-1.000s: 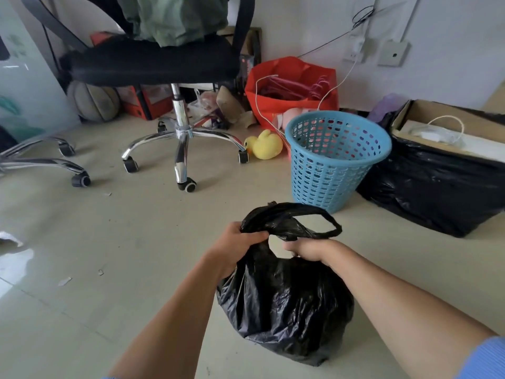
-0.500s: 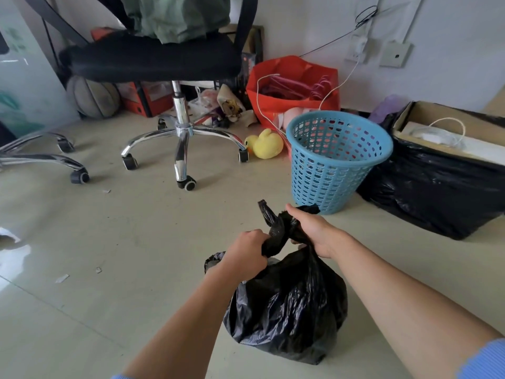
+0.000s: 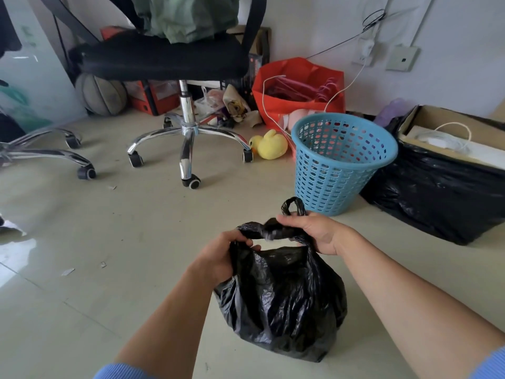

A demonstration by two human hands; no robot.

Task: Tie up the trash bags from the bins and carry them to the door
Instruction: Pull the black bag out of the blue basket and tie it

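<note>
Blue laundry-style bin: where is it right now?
Head view, right of centre: the blue basket stands on the floor, between the yellow duck toy and the black-wrapped box.

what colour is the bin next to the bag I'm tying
Light blue, with a perforated lattice wall. The bin shows in the head view.

The knot in the trash bag [image 3: 278, 291] is blurred; the bag hides the left hand's fingers [image 3: 240, 237].

black trash bag [image 3: 281, 305], full, handles twisted, on floor
</note>
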